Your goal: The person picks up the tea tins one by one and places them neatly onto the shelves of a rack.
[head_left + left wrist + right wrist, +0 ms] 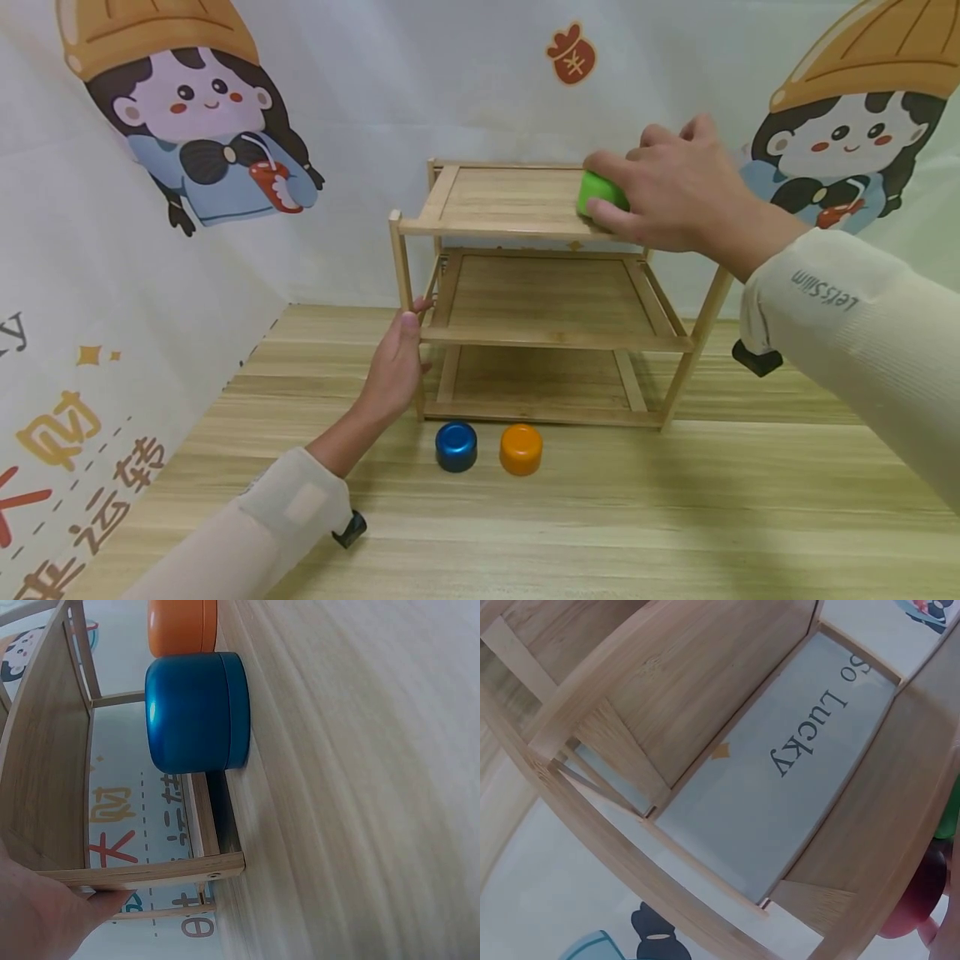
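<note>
A three-tier wooden shelf [547, 329] stands on the table. On its top tier, at the right front corner, my right hand [660, 187] grips a green jar [597, 192] with curled fingers. My left hand [397, 362] holds the shelf's left front post at the middle tier. A blue jar [456, 446] and an orange jar [521, 449] stand side by side on the table before the shelf. The left wrist view shows the blue jar [196, 712], the orange jar [182, 626] and the shelf frame [142, 874] by my palm. In the right wrist view the shelf [667, 735] is seen from below, with a sliver of the green jar [952, 814].
The wooden table [600, 517] is enclosed by a white printed backdrop [360, 125] with cartoon figures behind and at the left. The shelf's middle and bottom tiers hold nothing. A black wrist device [757, 360] shows under my right sleeve.
</note>
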Action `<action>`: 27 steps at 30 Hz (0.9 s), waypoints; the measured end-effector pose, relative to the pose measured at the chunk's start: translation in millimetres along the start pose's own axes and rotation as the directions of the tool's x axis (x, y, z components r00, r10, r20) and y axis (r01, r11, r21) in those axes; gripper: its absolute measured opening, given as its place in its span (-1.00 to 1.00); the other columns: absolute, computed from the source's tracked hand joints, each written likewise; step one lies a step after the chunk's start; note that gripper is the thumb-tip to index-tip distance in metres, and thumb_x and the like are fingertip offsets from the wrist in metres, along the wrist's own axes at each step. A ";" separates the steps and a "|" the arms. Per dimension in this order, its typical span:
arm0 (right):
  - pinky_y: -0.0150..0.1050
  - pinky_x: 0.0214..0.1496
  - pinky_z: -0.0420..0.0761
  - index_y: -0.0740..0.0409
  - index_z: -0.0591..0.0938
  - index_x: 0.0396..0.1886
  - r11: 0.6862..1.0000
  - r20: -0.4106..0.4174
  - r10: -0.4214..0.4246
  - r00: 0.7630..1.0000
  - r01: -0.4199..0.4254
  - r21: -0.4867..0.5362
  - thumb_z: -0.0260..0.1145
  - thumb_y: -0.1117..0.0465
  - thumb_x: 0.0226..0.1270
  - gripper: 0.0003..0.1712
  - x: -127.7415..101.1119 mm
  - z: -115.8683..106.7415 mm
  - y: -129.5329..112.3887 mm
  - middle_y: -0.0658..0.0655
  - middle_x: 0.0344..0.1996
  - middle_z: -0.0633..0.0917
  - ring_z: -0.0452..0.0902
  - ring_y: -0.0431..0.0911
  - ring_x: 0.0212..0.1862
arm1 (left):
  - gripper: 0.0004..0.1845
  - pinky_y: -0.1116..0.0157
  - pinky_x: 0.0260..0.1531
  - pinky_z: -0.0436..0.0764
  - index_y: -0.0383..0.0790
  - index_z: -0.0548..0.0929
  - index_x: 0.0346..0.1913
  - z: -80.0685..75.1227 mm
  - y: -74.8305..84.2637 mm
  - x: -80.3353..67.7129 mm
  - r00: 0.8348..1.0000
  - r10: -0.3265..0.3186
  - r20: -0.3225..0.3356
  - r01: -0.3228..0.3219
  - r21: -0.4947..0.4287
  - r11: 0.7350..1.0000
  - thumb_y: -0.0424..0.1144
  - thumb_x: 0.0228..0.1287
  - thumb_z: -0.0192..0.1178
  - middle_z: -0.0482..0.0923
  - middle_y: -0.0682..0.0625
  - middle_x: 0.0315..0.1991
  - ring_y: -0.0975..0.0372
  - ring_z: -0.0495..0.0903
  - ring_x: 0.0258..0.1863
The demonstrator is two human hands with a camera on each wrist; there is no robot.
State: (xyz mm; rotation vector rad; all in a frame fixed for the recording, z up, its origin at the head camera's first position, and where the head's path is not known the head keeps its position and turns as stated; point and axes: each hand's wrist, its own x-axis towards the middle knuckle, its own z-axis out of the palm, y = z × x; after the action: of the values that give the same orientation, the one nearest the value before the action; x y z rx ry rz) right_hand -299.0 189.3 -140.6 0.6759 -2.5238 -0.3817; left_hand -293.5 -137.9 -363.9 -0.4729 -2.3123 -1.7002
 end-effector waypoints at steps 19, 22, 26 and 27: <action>0.31 -0.04 0.32 -0.09 0.45 0.33 1.000 -0.009 0.014 1.000 -0.014 -0.001 -0.09 -0.26 0.49 -0.40 -1.7 4.0 -1.6 0.14 -0.31 0.76 0.44 0.14 -0.11 | -0.30 -0.27 0.08 0.63 -0.08 0.25 0.55 -0.4 0.0 0.0 1.000 0.010 0.002 -0.010 0.007 1.000 0.24 0.64 -0.50 0.06 -0.05 0.64 -0.10 0.13 0.58; 0.30 -0.05 0.32 -0.09 0.47 0.30 1.000 -0.015 0.016 1.000 -0.016 0.002 -0.09 -0.26 0.49 -0.41 -1.9 4.9 -1.8 0.12 -0.35 0.75 0.43 0.13 -0.13 | -0.30 -0.25 0.07 0.64 -0.06 0.25 0.55 -0.1 -0.7 -0.4 1.000 0.004 0.001 -0.004 0.011 1.000 0.25 0.63 -0.50 0.07 -0.03 0.64 -0.08 0.14 0.58; 0.28 -0.06 0.32 -0.11 0.48 0.29 1.000 -0.023 0.017 1.000 -0.017 0.004 -0.09 -0.27 0.48 -0.42 -2.6 5.6 -1.9 0.11 -0.34 0.76 0.43 0.12 -0.15 | -0.30 -0.24 0.07 0.65 -0.04 0.26 0.55 0.2 -0.5 -0.4 1.000 0.001 -0.002 -0.001 0.017 1.000 0.25 0.64 -0.50 0.09 -0.02 0.63 -0.06 0.15 0.57; 0.28 -0.06 0.32 -0.11 0.48 0.29 1.000 -0.025 0.017 1.000 -0.017 0.004 -0.08 -0.27 0.48 -0.42 -2.7 5.5 -1.9 0.12 -0.32 0.77 0.43 0.12 -0.15 | -0.30 -0.23 0.06 0.65 -0.04 0.27 0.55 0.4 -0.3 -0.3 1.000 0.001 -0.003 -0.001 0.019 1.000 0.25 0.64 -0.50 0.10 -0.02 0.63 -0.05 0.16 0.57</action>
State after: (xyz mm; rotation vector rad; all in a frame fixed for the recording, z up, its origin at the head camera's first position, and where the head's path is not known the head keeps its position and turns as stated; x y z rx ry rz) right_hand -299.1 189.9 -147.0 0.6562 -2.5061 -0.3598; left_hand -293.4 -137.6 -364.4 -0.4674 -2.3240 -1.6754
